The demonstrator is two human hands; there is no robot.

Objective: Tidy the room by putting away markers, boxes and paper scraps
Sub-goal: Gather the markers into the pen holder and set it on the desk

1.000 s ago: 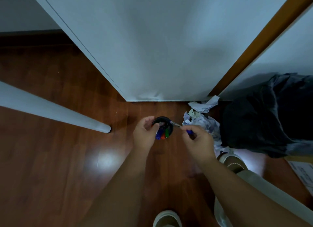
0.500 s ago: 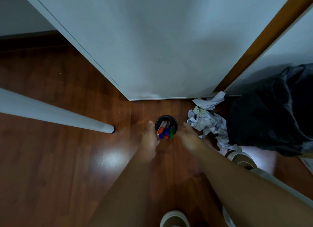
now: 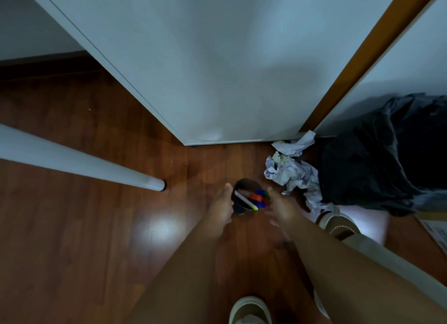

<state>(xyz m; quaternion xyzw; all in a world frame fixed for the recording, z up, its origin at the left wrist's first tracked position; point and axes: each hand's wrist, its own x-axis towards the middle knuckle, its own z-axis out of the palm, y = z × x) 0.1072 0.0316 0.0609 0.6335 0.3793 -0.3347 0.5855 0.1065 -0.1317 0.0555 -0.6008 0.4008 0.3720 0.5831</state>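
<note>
Cup of markers cradled against my left hand, grip unclear; right hand open, blurred, empty.

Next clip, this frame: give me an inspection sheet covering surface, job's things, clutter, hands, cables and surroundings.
Surface: glossy wooden floor, bright glare patch.
Job's things: dark pen cup with markers inside; crumpled paper scraps on the floor right of it.
Clutter: black bag beside the scraps.
Hands: left hand against the cup's left side; right hand blurred at its right, grip unclear.
Cables: nothing seen.
Surroundings: white cabinet panel, white table leg, shoes at bottom and right.
</note>
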